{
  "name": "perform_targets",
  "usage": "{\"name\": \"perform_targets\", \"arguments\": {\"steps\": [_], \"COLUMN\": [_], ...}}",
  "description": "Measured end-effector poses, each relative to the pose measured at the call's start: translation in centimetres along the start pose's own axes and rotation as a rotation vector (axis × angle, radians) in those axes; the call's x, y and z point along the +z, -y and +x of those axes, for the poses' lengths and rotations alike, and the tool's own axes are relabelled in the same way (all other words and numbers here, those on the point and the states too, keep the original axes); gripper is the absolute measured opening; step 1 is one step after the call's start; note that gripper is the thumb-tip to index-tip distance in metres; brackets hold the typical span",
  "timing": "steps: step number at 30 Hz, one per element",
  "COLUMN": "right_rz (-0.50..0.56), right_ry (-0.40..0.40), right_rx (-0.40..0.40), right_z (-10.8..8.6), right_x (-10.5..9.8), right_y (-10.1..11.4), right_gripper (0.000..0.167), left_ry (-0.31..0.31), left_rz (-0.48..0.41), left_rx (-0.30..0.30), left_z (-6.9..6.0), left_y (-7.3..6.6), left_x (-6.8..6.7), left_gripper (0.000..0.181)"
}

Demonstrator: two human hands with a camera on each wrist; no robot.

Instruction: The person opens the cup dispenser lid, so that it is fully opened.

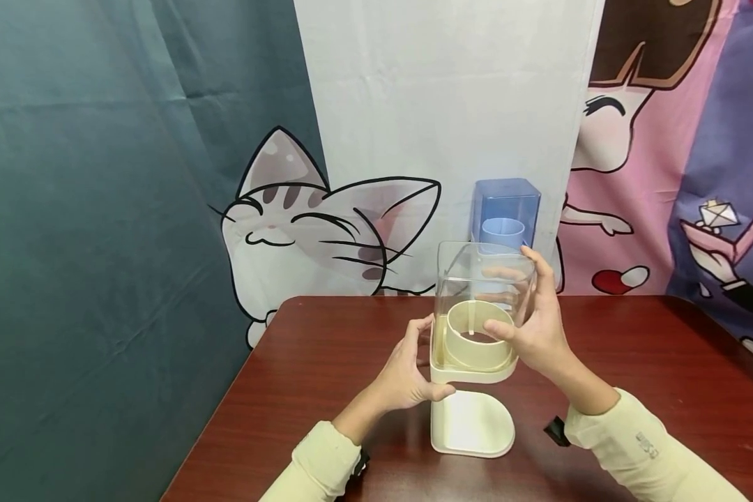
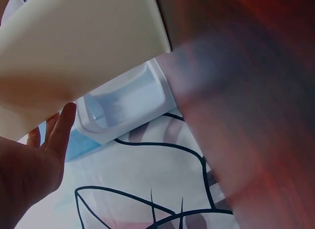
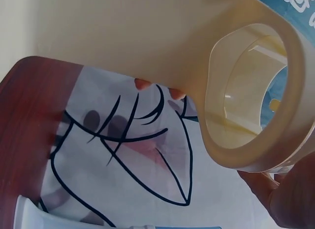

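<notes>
A cream stand (image 1: 473,425) has a rounded base, a round collar (image 1: 480,355) higher up and a clear cover (image 1: 454,279) on top. My left hand (image 1: 401,373) grips its left side below the cover, thumb at the front under the collar's tray. My right hand (image 1: 542,328) holds the clear cover's right side, thumb in front and fingers seen through it behind. In the left wrist view, the cream back panel (image 2: 93,37) hides part of my left hand. The right wrist view shows the collar's open underside. Whether the base touches the table cannot be told.
Behind the cream stand is a similar stand with a blue see-through cover (image 1: 508,199), its pale base (image 2: 130,98) seen in the left wrist view. The reddish-brown table (image 1: 326,362) ends at a cartoon-printed curtain (image 1: 376,104).
</notes>
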State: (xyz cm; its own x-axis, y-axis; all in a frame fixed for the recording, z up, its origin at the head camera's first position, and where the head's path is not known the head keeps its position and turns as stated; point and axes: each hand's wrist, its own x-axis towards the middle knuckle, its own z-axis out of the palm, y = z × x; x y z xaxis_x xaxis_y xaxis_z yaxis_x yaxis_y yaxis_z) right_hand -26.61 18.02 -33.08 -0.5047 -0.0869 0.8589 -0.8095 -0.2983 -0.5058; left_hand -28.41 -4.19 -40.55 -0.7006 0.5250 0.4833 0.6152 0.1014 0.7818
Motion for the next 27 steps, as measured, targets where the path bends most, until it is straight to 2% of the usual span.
{"name": "perform_targets", "arguments": {"steps": [5, 12, 16, 23, 27], "right_rz": [0.016, -0.02, -0.031, -0.155, -0.154], "right_ry": [0.023, 0.136, 0.147, 0.193, 0.182], "right_rx": [-0.001, -0.006, -0.025, -0.114, -0.088], "right_z": [-0.12, -0.11, -0.03, 0.34, 0.55], "right_x": [-0.15, -0.53, -0.36, 0.07, 0.08], "right_y": [-0.2, -0.43, -0.38, -0.33, -0.29], "right_gripper": [0.099, 0.124, 0.126, 0.126, 0.122], "left_ry": [-0.005, -0.003, 0.013, 0.052, 0.047], "left_rz": [0.008, 0.091, 0.113, 0.066, 0.035], "left_rx": [0.019, 0.052, 0.082, 0.12, 0.106], "left_z": [-0.2, -0.06, 0.15, 0.41, 0.4], "left_y": [0.0, 0.39, 0.43, 0.75, 0.88], "left_x": [-0.03, 0.01, -0.16, -0.31, -0.15], "left_gripper": [0.105, 0.106, 0.103, 0.095, 0.096]}}
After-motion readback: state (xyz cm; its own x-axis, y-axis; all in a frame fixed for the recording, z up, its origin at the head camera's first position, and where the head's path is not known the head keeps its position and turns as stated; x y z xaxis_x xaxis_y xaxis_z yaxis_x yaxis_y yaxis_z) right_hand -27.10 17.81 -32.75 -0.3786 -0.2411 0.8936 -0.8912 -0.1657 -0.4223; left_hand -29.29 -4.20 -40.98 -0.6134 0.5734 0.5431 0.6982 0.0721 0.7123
